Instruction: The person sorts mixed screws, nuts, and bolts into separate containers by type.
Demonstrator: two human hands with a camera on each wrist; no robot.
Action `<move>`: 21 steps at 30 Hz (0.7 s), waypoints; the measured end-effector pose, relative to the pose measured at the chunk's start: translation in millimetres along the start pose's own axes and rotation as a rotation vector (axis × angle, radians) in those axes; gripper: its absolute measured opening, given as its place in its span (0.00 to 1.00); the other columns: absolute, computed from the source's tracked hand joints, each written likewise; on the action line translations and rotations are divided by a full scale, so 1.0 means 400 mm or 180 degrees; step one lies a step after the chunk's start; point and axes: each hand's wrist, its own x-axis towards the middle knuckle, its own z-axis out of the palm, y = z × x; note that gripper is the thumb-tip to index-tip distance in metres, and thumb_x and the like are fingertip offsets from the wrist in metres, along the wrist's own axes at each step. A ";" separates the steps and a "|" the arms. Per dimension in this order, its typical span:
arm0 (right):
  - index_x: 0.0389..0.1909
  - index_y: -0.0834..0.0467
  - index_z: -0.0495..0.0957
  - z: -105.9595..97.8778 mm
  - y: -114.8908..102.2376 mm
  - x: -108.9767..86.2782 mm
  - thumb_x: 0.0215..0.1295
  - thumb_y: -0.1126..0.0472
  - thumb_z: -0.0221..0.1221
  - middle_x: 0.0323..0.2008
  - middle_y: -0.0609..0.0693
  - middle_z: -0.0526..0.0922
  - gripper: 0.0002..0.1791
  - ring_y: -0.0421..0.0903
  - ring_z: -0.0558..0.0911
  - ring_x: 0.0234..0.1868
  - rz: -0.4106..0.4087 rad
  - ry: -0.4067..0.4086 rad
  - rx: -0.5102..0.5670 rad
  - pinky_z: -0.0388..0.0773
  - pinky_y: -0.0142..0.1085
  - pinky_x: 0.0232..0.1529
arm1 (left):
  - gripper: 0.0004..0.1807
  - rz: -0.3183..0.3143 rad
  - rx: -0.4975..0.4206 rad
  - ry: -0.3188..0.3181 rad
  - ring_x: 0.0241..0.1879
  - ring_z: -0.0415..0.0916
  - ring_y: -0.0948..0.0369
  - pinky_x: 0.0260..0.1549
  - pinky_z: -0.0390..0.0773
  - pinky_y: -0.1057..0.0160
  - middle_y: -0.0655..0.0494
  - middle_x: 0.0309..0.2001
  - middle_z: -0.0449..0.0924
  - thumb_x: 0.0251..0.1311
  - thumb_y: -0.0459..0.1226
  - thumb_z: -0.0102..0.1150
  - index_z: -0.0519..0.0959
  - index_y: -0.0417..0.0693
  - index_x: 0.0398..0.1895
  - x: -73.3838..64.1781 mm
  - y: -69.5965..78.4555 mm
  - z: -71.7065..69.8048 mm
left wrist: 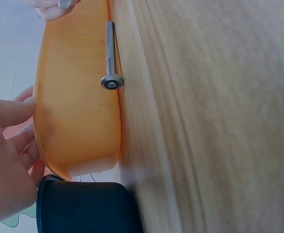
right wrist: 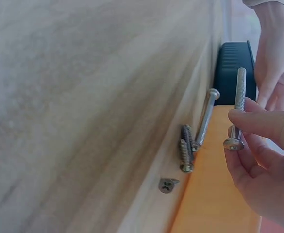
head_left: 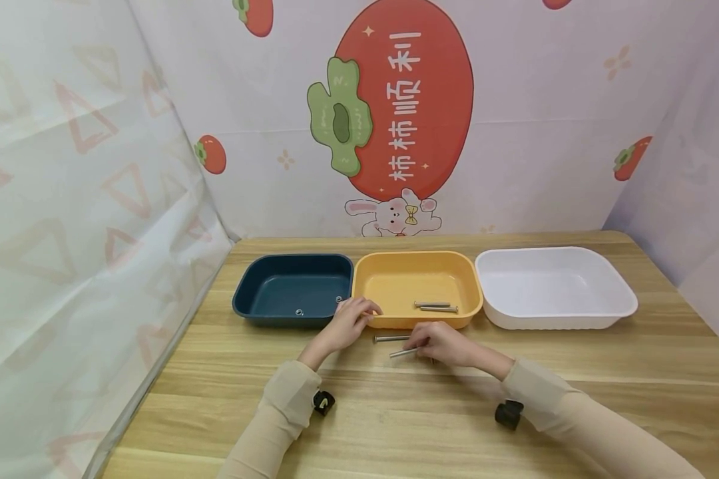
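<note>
In the head view my right hand (head_left: 442,343) is just in front of the yellow tray (head_left: 365,320). It pinches a metal bolt (right wrist: 240,90) between thumb and fingers; the round socket head shows below the fingertips in the right wrist view. My left hand (head_left: 346,324) rests at the yellow tray's front left corner, its relaxed fingers over the rim. A second bolt (left wrist: 110,53) lies on the table along the tray's front wall. Beside it are a few short screws (right wrist: 186,150) and another small screw (right wrist: 166,185), mostly hidden by my right hand in the head view.
Two bolts (head_left: 436,309) lie inside the yellow tray. On its left stands a dark blue tray (head_left: 242,307) with small nuts (head_left: 299,312) in it. A white tray (head_left: 557,320) stands to the right. A printed cloth (head_left: 515,179) hangs behind the wooden table (head_left: 389,426).
</note>
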 end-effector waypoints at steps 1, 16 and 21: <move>0.33 0.62 0.81 -0.003 -0.002 -0.001 0.49 0.75 0.59 0.32 0.50 0.80 0.11 0.40 0.76 0.31 -0.0007 0.0008 -0.0015 0.73 0.30 0.31 | 0.06 0.0003 -0.0001 0.0000 0.38 0.66 0.57 0.45 0.57 0.52 0.56 0.33 0.72 0.59 0.31 0.49 0.75 0.46 0.37 0.000 0.000 0.000; 0.33 0.60 0.82 -0.053 -0.027 -0.012 0.49 0.75 0.59 0.32 0.48 0.79 0.11 0.41 0.76 0.34 0.0087 0.0070 -0.0096 0.73 0.32 0.33 | 0.06 0.0000 -0.0022 0.0009 0.36 0.65 0.59 0.44 0.57 0.54 0.58 0.30 0.71 0.58 0.30 0.50 0.75 0.46 0.37 0.001 -0.005 0.003; 0.33 0.61 0.81 -0.075 -0.033 -0.007 0.49 0.74 0.59 0.32 0.48 0.80 0.10 0.41 0.76 0.34 0.0100 0.0106 -0.0104 0.73 0.32 0.33 | 0.06 0.0004 -0.0008 0.0016 0.37 0.65 0.59 0.44 0.57 0.54 0.58 0.31 0.71 0.58 0.30 0.50 0.75 0.47 0.37 0.001 -0.006 0.004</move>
